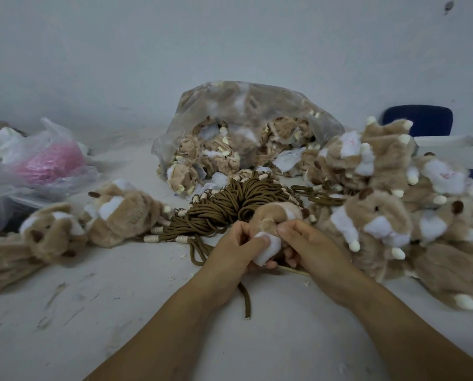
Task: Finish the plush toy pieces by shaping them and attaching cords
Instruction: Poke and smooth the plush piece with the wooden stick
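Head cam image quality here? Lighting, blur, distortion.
Head view: dim, flat, bluish light, no glare, only faint shadows on the table; strong wide-angle bowing toward the edges; left hand and right hand on the plush piece are fairly sharp; plush pile at the left edge is smeared; clear bag looks hazy.

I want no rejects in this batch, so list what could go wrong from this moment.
1. Both the left hand and the right hand pinch the plush toy piece at its white end; hard pulling might distort it or strain a seam.
2. The loose brown cord runs out from beneath the left hand, so an arm move may drag it.
3. The plush pile crowds the right forearm and could topple into the work spot.
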Demonstrator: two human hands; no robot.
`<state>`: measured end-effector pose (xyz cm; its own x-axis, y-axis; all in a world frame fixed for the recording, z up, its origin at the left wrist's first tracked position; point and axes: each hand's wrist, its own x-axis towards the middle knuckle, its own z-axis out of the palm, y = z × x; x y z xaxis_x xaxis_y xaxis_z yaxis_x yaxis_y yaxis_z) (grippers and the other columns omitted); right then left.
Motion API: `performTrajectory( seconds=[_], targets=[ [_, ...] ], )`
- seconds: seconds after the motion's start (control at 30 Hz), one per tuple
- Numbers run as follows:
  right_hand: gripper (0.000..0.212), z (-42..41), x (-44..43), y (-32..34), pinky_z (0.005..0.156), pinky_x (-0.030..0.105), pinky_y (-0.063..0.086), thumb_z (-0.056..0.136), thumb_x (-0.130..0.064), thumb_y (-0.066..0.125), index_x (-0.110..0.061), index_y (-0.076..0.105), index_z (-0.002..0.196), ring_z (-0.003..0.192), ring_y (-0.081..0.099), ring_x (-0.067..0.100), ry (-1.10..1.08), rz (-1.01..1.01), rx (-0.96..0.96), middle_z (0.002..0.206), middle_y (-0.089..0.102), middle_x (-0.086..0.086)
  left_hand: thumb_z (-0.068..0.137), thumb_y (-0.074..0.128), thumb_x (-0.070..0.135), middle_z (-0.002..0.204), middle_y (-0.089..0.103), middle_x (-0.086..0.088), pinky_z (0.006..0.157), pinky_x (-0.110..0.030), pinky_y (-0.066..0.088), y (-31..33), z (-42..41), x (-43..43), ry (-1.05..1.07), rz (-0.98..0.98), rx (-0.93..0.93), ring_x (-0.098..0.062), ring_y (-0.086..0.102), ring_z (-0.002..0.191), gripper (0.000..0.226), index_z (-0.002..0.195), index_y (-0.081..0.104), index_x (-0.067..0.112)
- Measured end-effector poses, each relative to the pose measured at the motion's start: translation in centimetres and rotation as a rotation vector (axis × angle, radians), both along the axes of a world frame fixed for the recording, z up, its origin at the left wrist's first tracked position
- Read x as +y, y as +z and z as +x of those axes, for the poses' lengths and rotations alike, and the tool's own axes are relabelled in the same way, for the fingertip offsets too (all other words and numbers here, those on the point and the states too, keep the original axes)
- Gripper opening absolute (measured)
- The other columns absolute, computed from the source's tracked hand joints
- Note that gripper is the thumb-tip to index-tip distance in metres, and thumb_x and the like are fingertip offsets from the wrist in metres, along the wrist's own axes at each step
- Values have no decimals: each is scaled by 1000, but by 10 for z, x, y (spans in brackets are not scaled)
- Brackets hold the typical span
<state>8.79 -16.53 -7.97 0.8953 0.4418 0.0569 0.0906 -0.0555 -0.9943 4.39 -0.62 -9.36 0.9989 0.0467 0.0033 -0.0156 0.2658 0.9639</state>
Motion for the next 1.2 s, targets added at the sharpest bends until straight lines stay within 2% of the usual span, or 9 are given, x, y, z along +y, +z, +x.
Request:
performTrajectory(
  seconds=[0.13, 0.27, 0.4, 0.63, 0.73, 0.83, 1.0, 1.13, 1.2],
  targets=[
    [12, -2, -1, 2, 59, 19, 46, 92, -21, 59, -29, 62, 100, 62, 52, 5, 60, -76, -93, 73, 59, -8, 93, 61, 10, 77, 71, -4, 57, -23, 54, 1, 1, 6, 14, -32, -3, -17, 67, 67, 12, 90, 49, 8],
    [14, -5, -5, 7, 61, 21, 42, 88, -24, 65, -27, 61, 101, 66, 48, 6, 110, -120, -147, 76, 56, -6, 96, 56, 4, 75, 68, -9, 52, -23, 51, 3, -1, 8, -35, -82, 1, -17, 63, 62, 11, 89, 48, 8],
    [10, -4, -3, 6, 57, 11, 40, 86, -26, 67, -22, 59, 90, 62, 46, -1, 37, -240, -279, 71, 54, -10, 96, 56, 12, 80, 67, -8, 57, -24, 54, 1, 0, 7, -65, 17, -26, -16, 63, 64, 8, 95, 49, 8],
    [25, -5, 9, -1, 45, 7, 35, 80, -31, 66, -17, 47, 73, 46, 41, -6, -203, -231, -386, 56, 44, -14, 85, 66, 41, 95, 73, -9, 75, -32, 56, -4, 1, -1, -90, 129, -91, -24, 70, 85, 42, 106, 49, 10],
    [23, -5, 9, -2, 46, 8, 36, 77, -35, 66, -19, 50, 73, 48, 43, -6, -205, -218, -356, 57, 47, -15, 86, 67, 35, 96, 74, -9, 78, -32, 57, -4, 1, 0, -64, 149, -70, -24, 72, 88, 39, 109, 50, 8],
    [14, -2, 5, -3, 50, 7, 37, 83, -26, 67, -22, 55, 78, 52, 45, -7, -160, -200, -317, 62, 52, -14, 93, 64, 23, 88, 74, -8, 72, -26, 56, -2, 0, 2, -33, 166, -76, -20, 71, 82, 26, 107, 50, 6],
    [10, 0, 1, -1, 55, 12, 42, 86, -27, 67, -19, 61, 83, 63, 50, 4, -66, -167, -235, 75, 61, 2, 96, 62, 21, 88, 75, -10, 65, -23, 57, 1, -3, 1, 70, 322, -103, -18, 73, 73, 17, 104, 51, 11],
    [11, -1, 2, 1, 50, 13, 40, 84, -25, 67, -18, 60, 80, 58, 46, 3, -82, -181, -255, 69, 57, -1, 95, 62, 28, 86, 71, -3, 72, -42, 62, 0, -3, -4, 145, 462, -133, -19, 73, 76, 12, 95, 51, 24],
    [12, -1, 5, 1, 49, 12, 37, 83, -24, 66, -19, 57, 76, 54, 42, 0, -114, -192, -289, 62, 52, -8, 93, 61, 32, 86, 67, -1, 67, -33, 60, -1, -2, -6, 219, 608, -175, -10, 68, 74, 13, 90, 48, 32]
  ],
)
